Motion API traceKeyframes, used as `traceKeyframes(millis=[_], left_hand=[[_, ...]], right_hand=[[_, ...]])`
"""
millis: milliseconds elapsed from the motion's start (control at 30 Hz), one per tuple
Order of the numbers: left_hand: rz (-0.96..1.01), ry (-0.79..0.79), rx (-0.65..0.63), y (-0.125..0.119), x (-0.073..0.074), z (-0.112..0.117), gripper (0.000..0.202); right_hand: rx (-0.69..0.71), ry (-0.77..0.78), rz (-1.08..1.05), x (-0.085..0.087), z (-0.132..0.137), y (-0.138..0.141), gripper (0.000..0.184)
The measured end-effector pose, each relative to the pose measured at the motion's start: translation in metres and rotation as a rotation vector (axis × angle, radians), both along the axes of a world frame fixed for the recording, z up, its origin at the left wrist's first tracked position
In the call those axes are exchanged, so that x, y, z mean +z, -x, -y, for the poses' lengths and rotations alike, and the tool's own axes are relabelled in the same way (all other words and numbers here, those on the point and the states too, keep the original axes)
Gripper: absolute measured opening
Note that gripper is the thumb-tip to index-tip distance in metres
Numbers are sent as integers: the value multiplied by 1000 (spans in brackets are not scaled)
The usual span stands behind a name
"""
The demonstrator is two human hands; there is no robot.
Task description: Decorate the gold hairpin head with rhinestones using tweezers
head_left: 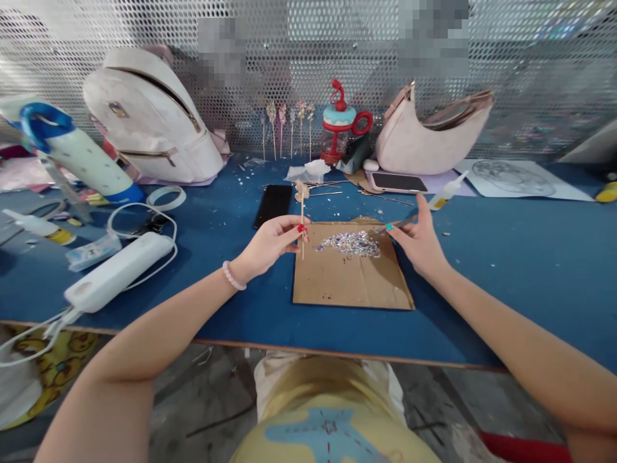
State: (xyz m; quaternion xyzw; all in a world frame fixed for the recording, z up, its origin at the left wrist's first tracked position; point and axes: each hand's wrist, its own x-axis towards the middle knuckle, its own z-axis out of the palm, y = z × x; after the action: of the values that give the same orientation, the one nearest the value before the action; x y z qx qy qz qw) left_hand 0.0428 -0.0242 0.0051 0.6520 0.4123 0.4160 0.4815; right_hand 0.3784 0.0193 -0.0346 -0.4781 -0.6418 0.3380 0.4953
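My left hand point(272, 244) pinches a thin wooden stick point(303, 212) upright above the left edge of a cardboard sheet point(347, 283). At the top of the stick sits a small beige, flower-like piece point(301, 189). Over the sheet's right side, my right hand point(421, 241) is closed on slim, grey metal tweezers point(409, 220), mostly hidden by the fingers. Their tip points down at the right end of a heap of small glittering rhinestones point(349, 244) spread on the cardboard. Whether the tip grips a stone is too small to tell.
Behind the sheet lie a black phone point(274, 204), loose sticks point(325, 193) and another phone point(399, 182). Glue bottles point(448, 191) stand or lie on both sides. Left are a power strip point(118, 273) and a backpack point(149, 122); decorated sticks point(292, 128) stand by a red-handled cup point(339, 122).
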Motion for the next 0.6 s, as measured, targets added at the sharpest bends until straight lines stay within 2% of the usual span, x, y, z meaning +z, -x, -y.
traceKeyframes(millis=[133, 233, 433, 600], left_hand=[[3, -5, -12, 1, -4, -3, 25], [-27, -11, -39, 0, -8, -5, 20], [-81, -24, -128, -2, -12, -3, 21], [-111, -12, -187, -3, -12, 0, 23]], right_hand=[[80, -19, 91, 1, 5, 2, 98], [86, -20, 155, 4, 10, 4, 96], [101, 36, 176, 13, 20, 11, 95], [101, -15, 235, 14, 26, 14, 98]])
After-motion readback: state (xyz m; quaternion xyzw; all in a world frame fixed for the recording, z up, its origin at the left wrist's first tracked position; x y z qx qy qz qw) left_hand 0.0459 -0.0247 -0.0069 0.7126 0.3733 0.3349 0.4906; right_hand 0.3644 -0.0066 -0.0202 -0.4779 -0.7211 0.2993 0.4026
